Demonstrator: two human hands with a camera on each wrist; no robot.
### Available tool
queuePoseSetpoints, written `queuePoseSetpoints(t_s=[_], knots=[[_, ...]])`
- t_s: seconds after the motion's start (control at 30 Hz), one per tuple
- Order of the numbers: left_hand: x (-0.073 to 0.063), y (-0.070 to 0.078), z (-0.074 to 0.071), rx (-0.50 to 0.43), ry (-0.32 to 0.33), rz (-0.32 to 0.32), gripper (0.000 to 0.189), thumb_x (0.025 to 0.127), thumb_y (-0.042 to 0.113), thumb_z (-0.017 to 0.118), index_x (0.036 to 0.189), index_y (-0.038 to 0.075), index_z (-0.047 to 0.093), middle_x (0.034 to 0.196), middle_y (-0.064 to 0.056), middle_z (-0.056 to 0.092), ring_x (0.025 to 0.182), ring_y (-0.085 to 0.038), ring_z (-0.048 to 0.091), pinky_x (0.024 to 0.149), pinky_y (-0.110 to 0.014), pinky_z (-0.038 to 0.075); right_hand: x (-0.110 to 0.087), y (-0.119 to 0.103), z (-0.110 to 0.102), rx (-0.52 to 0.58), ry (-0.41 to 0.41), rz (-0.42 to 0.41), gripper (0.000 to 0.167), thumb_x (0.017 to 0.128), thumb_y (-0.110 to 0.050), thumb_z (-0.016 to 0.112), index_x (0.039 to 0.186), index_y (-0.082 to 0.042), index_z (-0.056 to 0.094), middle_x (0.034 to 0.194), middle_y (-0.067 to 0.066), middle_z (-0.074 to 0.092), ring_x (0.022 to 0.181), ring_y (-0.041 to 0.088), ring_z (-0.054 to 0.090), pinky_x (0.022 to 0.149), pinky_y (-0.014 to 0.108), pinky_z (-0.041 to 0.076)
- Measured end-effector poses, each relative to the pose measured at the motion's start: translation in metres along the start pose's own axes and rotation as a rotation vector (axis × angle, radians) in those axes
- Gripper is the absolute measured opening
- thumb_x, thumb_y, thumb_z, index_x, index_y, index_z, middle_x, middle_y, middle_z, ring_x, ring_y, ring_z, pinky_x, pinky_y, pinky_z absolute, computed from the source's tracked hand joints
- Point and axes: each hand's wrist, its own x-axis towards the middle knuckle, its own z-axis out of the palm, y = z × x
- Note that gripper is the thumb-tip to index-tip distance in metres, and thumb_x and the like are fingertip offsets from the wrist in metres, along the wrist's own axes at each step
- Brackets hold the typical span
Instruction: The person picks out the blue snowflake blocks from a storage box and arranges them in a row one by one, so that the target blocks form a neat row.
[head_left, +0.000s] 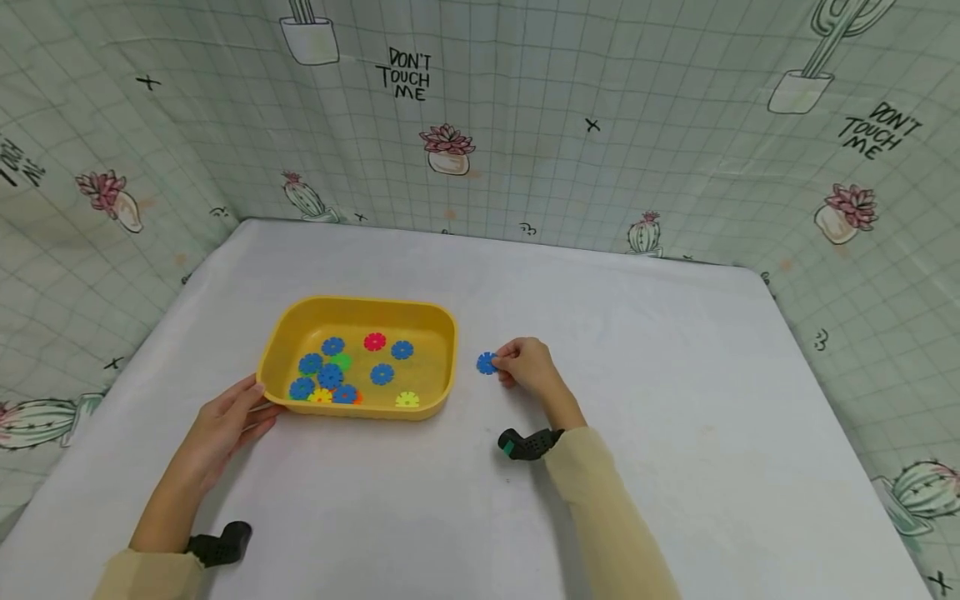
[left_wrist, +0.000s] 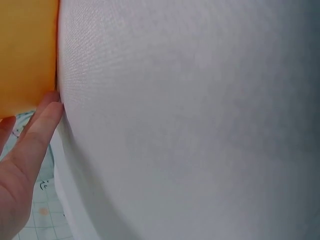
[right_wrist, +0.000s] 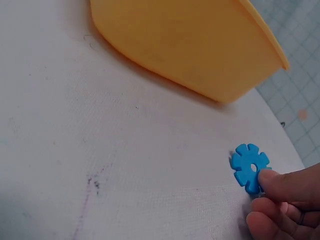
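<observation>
A smooth, glossy yellow plastic tray (head_left: 442, 321) with rounded corners and sloping walls sits on a tabletop (head_left: 675, 400) covered in white woven cloth, whose fine weave shows in the wrist views. Inside the tray lie flat, notched, flower-shaped plastic discs (head_left: 330, 375): mostly blue, with one red disc (head_left: 374, 341), a green one, two yellow ones and a bit of orange.

The right hand (head_left: 527, 365) rests on the cloth just right of the tray, its fingers curled, pinching a blue disc (head_left: 487, 362) at its edge between thumb and fingertips. This disc has a small centre hole and rounded teeth around its rim; it stands tilted on the cloth, just beside the tray's right wall but apart from it, on the tray side of the hand.

The left hand (head_left: 225, 425) lies at the tray's near left corner, fingers straight and relaxed, the fingertips (left_wrist: 50, 107) touching the tray's outer wall without gripping it.

Both forearms wear pale beige sleeves, with a black wrist-mounted device (head_left: 528, 444) at each cuff.

A pale green gridded curtain (head_left: 525, 125) printed with potted cacti and succulents surrounds the tabletop; it reads "DON'T TOUCH ME" in black hand-lettering.
</observation>
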Motion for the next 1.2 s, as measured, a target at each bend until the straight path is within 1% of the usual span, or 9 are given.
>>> queuePoseSetpoints(t_s=[0.1,0.27,0.43,0.53,0.7,0.83,0.9,1.13,1.2], knots=[[0.0,0.001,0.0,0.007,0.005,0.0,0.07,0.099,0.042,0.036,0.148,-0.001,0.012,0.115,0.002,0.058,0.084,0.011,0.058,0.079,-0.014,0.053,0.003,-0.003,-0.001,-0.057,-0.016,0.015,0.013,0.087,-0.013,0.064,0.086,0.0,0.064,0.063,0.002,0.058,0.052,0.009,0.055,0.052,0.02,0.051],[-0.001,0.001,-0.001,0.006,0.004,0.009,0.069,0.099,0.042,0.036,0.148,-0.001,0.013,0.113,0.004,0.059,0.085,0.011,0.058,0.079,-0.014,0.053,0.004,-0.008,-0.001,-0.138,-0.03,0.042,0.014,0.087,-0.016,0.065,0.082,-0.003,0.064,0.059,0.001,0.056,0.051,0.01,0.052,0.049,0.019,0.046],[-0.001,0.0,-0.001,0.016,0.003,0.014,0.068,0.099,0.041,0.036,0.148,-0.001,0.013,0.113,0.003,0.059,0.085,0.011,0.058,0.079,-0.014,0.053,0.003,-0.012,-0.001,-0.162,-0.03,0.066,0.014,0.086,-0.016,0.065,0.08,-0.004,0.064,0.057,0.001,0.055,0.049,0.01,0.051,0.049,0.019,0.046],[-0.001,-0.001,-0.001,0.011,0.001,0.008,0.069,0.099,0.041,0.036,0.148,-0.001,0.013,0.114,0.003,0.058,0.085,0.011,0.058,0.079,-0.014,0.053,0.003,-0.013,0.0,-0.158,-0.03,0.086,0.013,0.087,-0.015,0.065,0.08,-0.004,0.064,0.058,0.001,0.055,0.05,0.011,0.05,0.049,0.018,0.045],[0.0,-0.001,0.0,0.002,-0.003,0.013,0.069,0.099,0.041,0.036,0.148,-0.001,0.012,0.111,0.006,0.059,0.085,0.011,0.058,0.079,-0.014,0.053,0.004,-0.011,-0.001,-0.155,-0.036,0.085,0.014,0.087,-0.016,0.064,0.082,-0.004,0.064,0.06,0.002,0.056,0.052,0.011,0.051,0.05,0.018,0.046],[-0.001,0.001,-0.001,-0.01,0.0,0.014,0.068,0.099,0.04,0.036,0.148,-0.001,0.013,0.106,0.011,0.059,0.085,0.011,0.059,0.079,-0.013,0.053,0.004,-0.011,-0.002,-0.125,-0.049,0.079,0.014,0.089,-0.018,0.062,0.087,-0.003,0.062,0.063,0.002,0.056,0.054,0.011,0.053,0.051,0.019,0.049],[-0.001,0.001,0.0,-0.015,0.001,0.012,0.068,0.099,0.041,0.036,0.148,-0.001,0.013,0.106,0.011,0.06,0.085,0.01,0.059,0.079,-0.014,0.053,0.004,-0.01,-0.003,-0.106,-0.051,0.072,0.015,0.089,-0.018,0.061,0.09,-0.003,0.061,0.064,0.003,0.056,0.054,0.011,0.054,0.052,0.02,0.05],[-0.002,0.001,0.001,0.005,0.011,0.0,0.068,0.099,0.042,0.035,0.148,-0.001,0.013,0.116,0.0,0.059,0.085,0.011,0.059,0.079,-0.014,0.053,-0.002,-0.009,-0.003,-0.049,-0.031,0.01,0.02,0.091,-0.018,0.058,0.102,-0.001,0.059,0.07,0.004,0.057,0.056,0.011,0.055,0.053,0.021,0.052],[-0.001,0.001,0.001,0.006,0.011,0.002,0.068,0.099,0.041,0.035,0.148,-0.001,0.013,0.116,0.0,0.059,0.084,0.011,0.059,0.079,-0.014,0.053,-0.005,-0.012,-0.003,-0.039,-0.009,-0.02,0.021,0.091,-0.018,0.058,0.104,-0.002,0.059,0.073,0.005,0.058,0.057,0.012,0.055,0.054,0.021,0.051]])
